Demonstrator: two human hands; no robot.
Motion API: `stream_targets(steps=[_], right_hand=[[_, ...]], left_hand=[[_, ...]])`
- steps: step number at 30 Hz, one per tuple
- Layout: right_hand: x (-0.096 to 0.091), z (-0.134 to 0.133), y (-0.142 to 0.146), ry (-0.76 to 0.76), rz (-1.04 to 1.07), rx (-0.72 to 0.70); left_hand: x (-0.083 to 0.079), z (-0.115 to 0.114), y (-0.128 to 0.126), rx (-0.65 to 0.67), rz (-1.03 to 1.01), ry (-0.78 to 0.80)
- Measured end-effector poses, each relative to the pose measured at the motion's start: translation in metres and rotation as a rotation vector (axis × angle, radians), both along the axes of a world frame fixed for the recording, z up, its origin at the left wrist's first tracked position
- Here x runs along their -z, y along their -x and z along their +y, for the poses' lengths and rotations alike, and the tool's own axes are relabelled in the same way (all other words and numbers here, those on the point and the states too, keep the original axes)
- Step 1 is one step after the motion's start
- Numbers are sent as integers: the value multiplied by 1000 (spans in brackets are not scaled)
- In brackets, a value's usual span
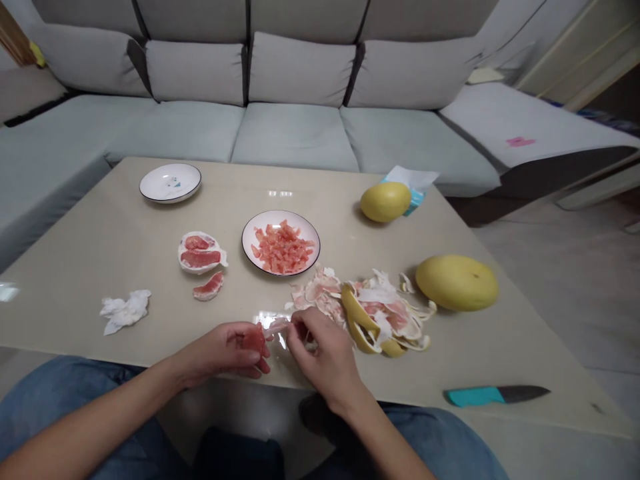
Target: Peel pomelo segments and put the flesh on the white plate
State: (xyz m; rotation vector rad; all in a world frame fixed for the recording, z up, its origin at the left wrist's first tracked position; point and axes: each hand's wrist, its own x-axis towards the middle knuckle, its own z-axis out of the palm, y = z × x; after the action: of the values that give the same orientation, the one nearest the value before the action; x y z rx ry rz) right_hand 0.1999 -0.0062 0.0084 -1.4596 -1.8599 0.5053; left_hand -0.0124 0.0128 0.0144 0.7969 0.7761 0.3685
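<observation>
My left hand (233, 353) is closed around a red pomelo segment (255, 339) just above the table's front edge. Fingers of my right hand (323, 350) pinch a pale strip of membrane (277, 327) that stretches from the segment. Beyond my hands, a white plate with a dark rim (250, 257) bears a heap of small pomelo flesh pieces (284, 248). To its left sits a partly opened pomelo (201, 253) in white pith, with a loose segment (209, 287) in front of it. Beside my right hand lies a pile of peel and membranes (380, 313).
A knife with a teal handle (475, 395) lies at the front right. Two whole yellow pomelos, one nearer (457, 283) and one farther (385, 202) by a tissue pack (417, 187), rest on the right. A crumpled tissue (125, 311) and another plate (170, 183) are at left.
</observation>
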Motion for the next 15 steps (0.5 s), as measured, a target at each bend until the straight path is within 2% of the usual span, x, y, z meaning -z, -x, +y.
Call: stream_targets(steps=[3,6,8,12,15], right_hand=[[-2,0,0,68,117,-51],[-5,-2,1,151,246,-179],[-7,-4,3,228,307,-215],[-8,-4,7,354,419,-175],[-5,-3,11,364,427,-137]], left_hand=[[0,0,-2,-48,32,-50],[3,-1,-4,-85,78,-84],[4,-2,-4,-95,105,-96],[8,-2,-4,-103,113,-134],[11,-3,-4,-120,108,-142]])
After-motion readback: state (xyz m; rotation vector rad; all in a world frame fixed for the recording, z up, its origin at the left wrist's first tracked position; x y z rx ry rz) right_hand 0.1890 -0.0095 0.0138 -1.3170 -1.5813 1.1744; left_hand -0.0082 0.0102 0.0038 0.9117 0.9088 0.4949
